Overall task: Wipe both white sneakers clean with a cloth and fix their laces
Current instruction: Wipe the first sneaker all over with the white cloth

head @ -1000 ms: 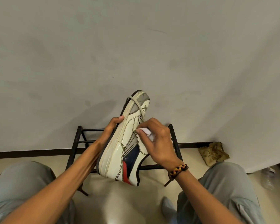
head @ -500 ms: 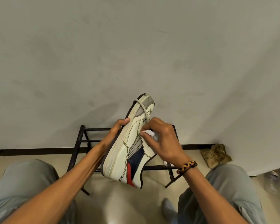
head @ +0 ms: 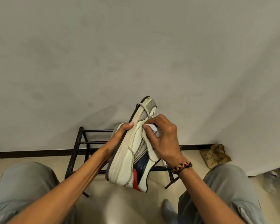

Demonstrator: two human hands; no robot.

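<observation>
Pale, scuffed wall fills most of the head view, with a black metal shoe rack (head: 81,143) standing against it on a cream floor and a crumpled brown bag (head: 215,155) lying by the baseboard to the right. Between the person's knees a white sneaker (head: 132,152) with grey, navy and red panels is held up in the air, turned on its side; its long axis runs from the heel near the lap up and away to the toe by the wall. The left hand (head: 118,138) grips it from the sole side, thumb hooked over the midsole edge. The right hand (head: 165,139) lies on the upper side, fingers curled round a small white cloth (head: 152,127) pressed against the leather just below the toe cap. A loose lace (head: 144,109) loops across the toe. Since the cloth sits on the upper's near-toe part, the coming stroke would likely run along the shoe's length, down toward the heel, with the right hand doing the wiping while the left steadies. No second sneaker can be made out for certain
</observation>
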